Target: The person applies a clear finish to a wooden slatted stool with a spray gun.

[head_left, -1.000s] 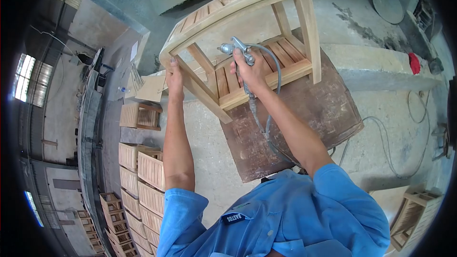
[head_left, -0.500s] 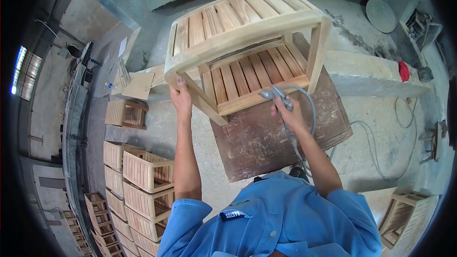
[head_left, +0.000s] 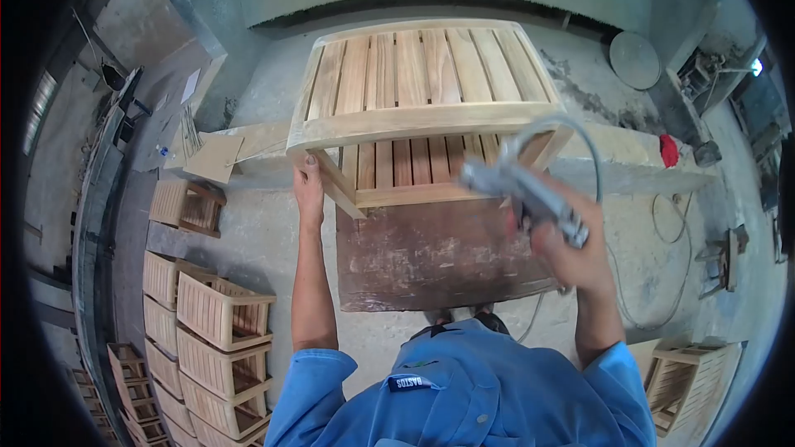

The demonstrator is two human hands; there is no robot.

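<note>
A slatted wooden bench (head_left: 426, 70) with a lower slatted shelf stands in front of me on a worn brown board (head_left: 439, 261). My left hand (head_left: 309, 190) is closed around its near left leg, just under the top corner, with the thumb on the front face. My right hand (head_left: 573, 248) grips a grey spray gun (head_left: 530, 194), held up before the bench's right front side and blurred by motion. A grey hose (head_left: 592, 145) loops from the gun. Gun and hand hide part of the right leg and shelf.
Stacked slatted wooden pieces (head_left: 219, 314) stand on the floor to my left, with another stool (head_left: 186, 205) beyond them. One more slatted piece (head_left: 683, 385) is at lower right. Hose (head_left: 646, 323) trails over the floor at right. A red cloth (head_left: 668, 151) lies on the low ledge.
My right hand has lifted the spray gun up and to the right, closer to the camera. The bench and board now appear squarer to me; my left hand keeps its hold.
</note>
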